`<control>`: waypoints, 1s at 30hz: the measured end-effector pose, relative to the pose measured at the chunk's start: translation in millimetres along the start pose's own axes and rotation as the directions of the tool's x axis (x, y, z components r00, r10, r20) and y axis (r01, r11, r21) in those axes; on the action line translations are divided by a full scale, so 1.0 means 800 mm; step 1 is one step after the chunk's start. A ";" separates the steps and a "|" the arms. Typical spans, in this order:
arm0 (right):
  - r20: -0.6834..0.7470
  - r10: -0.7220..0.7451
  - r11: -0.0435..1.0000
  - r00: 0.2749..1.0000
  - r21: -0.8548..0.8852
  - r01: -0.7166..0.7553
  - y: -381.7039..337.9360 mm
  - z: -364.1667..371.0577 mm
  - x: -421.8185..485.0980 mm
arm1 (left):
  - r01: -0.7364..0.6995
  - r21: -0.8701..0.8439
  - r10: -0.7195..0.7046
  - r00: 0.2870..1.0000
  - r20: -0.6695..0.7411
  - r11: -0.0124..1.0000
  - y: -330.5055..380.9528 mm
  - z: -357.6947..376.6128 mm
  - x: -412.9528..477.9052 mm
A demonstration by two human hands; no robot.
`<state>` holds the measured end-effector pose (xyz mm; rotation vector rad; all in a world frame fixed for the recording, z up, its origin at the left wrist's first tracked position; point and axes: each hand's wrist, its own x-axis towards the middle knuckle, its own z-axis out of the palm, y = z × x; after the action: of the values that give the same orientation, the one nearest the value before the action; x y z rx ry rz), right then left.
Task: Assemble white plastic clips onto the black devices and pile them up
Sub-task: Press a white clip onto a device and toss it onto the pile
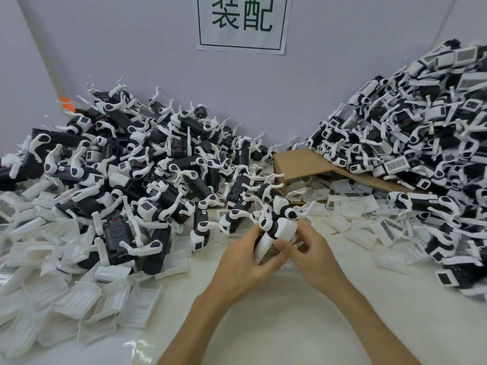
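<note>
Both my hands hold one black device [274, 227] above the white table, just right of centre. A white plastic clip [286, 229] with a barcode label sits over its body. My left hand [245, 256] grips the device from the left and below, fingers curled under the clip. From the right, my right hand [309, 248] pinches the clip's side. The device's white arms stick up past my fingertips. The lower part of the device is hidden behind my fingers.
A big pile of black devices [137, 167] fills the left and back. A taller pile of clipped devices [427, 133] rises at the right. Loose white clips [87, 304] lie at the front left, and more loose clips [369, 227] lie around a flattened cardboard box [303, 162]. A paper sign [242, 22] hangs on the wall.
</note>
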<state>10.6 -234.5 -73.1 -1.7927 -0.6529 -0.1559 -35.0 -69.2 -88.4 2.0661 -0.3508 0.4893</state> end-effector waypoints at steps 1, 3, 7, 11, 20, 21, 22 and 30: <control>0.000 -0.037 0.998 0.999 -0.044 0.037 -0.001 0.000 -0.001 | 0.002 0.037 -0.003 1.000 0.006 0.999 0.000 0.000 -0.001; 0.005 -0.066 0.994 0.998 -0.090 0.066 -0.001 0.000 -0.001 | 0.024 0.092 -0.023 1.000 -0.012 0.995 -0.001 0.001 0.000; 0.024 -0.057 0.996 0.998 -0.061 0.059 -0.003 -0.005 -0.003 | 0.049 0.065 -0.048 0.999 -0.007 0.997 0.001 -0.002 0.002; 0.134 0.018 0.986 0.991 0.164 -0.041 -0.014 -0.012 -0.001 | 0.064 -0.018 -0.063 0.997 0.034 0.998 0.006 -0.006 0.002; 0.102 0.353 0.838 0.930 0.408 -0.363 -0.034 -0.052 0.017 | 0.037 -0.118 -0.091 0.862 -0.498 0.992 0.003 -0.029 0.003; 0.125 0.369 0.803 0.921 0.457 -0.383 -0.041 -0.054 0.019 | 0.062 -0.175 -0.149 0.823 -0.548 0.983 0.001 -0.031 0.004; 0.150 0.371 0.762 0.916 0.515 -0.393 -0.048 -0.056 0.019 | 0.092 -0.225 -0.209 0.788 -0.579 0.970 0.000 -0.032 0.004; 0.296 0.528 0.319 0.796 0.800 -0.509 -0.064 -0.041 -0.062 | 0.172 -0.307 -0.328 0.742 -0.585 0.936 -0.002 -0.023 0.005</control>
<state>-49.5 -272.7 -40.5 -0.8976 -0.0190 0.5415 -34.3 -53.0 -79.3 1.5661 0.2670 0.8888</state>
